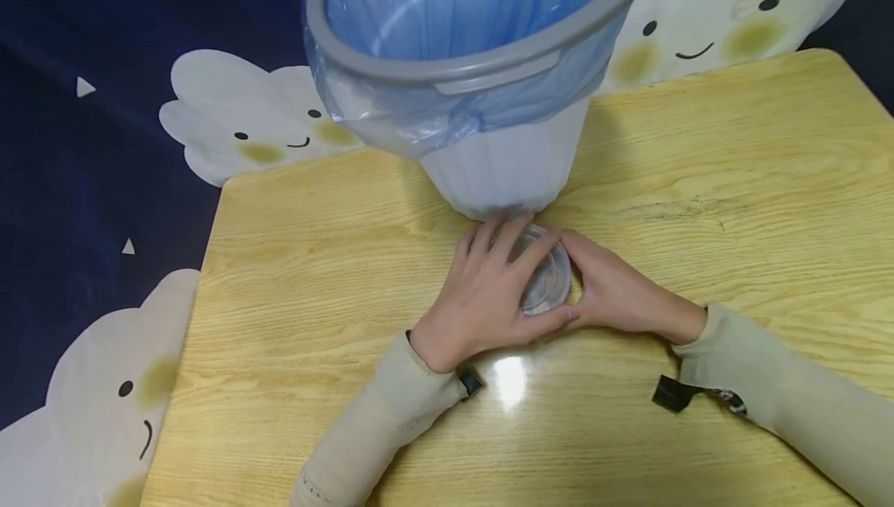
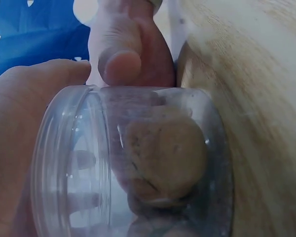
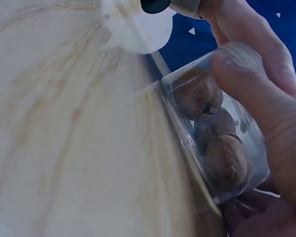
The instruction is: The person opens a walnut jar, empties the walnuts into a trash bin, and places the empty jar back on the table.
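Note:
A clear plastic jar (image 1: 550,283) stands upright on the table, close in front of the bin. Brown walnuts (image 3: 226,160) show through its wall. My left hand (image 1: 485,297) grips the jar's clear lid (image 2: 71,153) from above, fingers spread over the top and thumb along the near rim. From the other side my right hand (image 1: 618,286) holds the jar's body, its thumb and fingers curved round the wall. The thumb of the left hand meets the right hand at the near side. Part of the lid is hidden under the left fingers.
A white bin (image 1: 513,161) with a grey rim and a blue plastic liner (image 1: 454,115) stands just behind the jar. The wooden table (image 1: 300,297) ends at the left and back, where a dark blue cloth (image 1: 42,204) with smiling clouds hangs.

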### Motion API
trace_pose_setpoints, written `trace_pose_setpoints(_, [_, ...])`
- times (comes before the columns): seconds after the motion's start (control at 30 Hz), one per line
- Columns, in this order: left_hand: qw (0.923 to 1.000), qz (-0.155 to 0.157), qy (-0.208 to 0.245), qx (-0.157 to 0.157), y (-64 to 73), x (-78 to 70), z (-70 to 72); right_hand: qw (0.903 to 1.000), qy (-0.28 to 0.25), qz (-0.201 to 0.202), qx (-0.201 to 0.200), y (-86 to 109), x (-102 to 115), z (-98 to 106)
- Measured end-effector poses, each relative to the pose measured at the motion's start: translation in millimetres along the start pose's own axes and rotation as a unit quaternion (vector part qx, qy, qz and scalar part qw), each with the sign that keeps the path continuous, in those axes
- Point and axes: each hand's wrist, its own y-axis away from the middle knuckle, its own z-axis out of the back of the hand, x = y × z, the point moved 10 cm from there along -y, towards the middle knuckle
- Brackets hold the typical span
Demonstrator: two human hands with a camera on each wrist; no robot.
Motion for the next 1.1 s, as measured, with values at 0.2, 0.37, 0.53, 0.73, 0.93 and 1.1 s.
trace_pose_setpoints(0.2, [1.0000,0.000,-0.001,0.002,0.5,0.9,-1.1,0.9999,0.012,-0.006,0.008,-3.0,0.9,-3.4])
trace_pose_setpoints(0.37, [1.0000,0.000,-0.005,-0.002,0.7,0.6,0.4,0.9998,0.016,-0.010,0.008,-1.6,1.1,-4.0])
trace_pose_setpoints(0.53, [0.9999,0.003,-0.006,-0.011,-0.1,-0.5,3.5,0.9999,0.003,-0.010,0.000,-0.4,1.4,-2.4])
trace_pose_setpoints(0.73, [0.9999,0.010,-0.009,-0.008,-0.7,-1.1,3.7,0.9998,-0.014,-0.013,-0.003,-0.4,1.0,-2.2])
trace_pose_setpoints(0.93, [0.9996,0.007,-0.014,-0.024,-0.6,-3.0,7.9,0.9990,-0.039,-0.022,-0.004,0.4,-0.2,-3.5])
trace_pose_setpoints(1.1, [0.9990,0.003,-0.013,-0.043,-0.4,-4.5,12.1,0.9972,-0.073,-0.018,-0.005,1.1,1.9,-4.7])
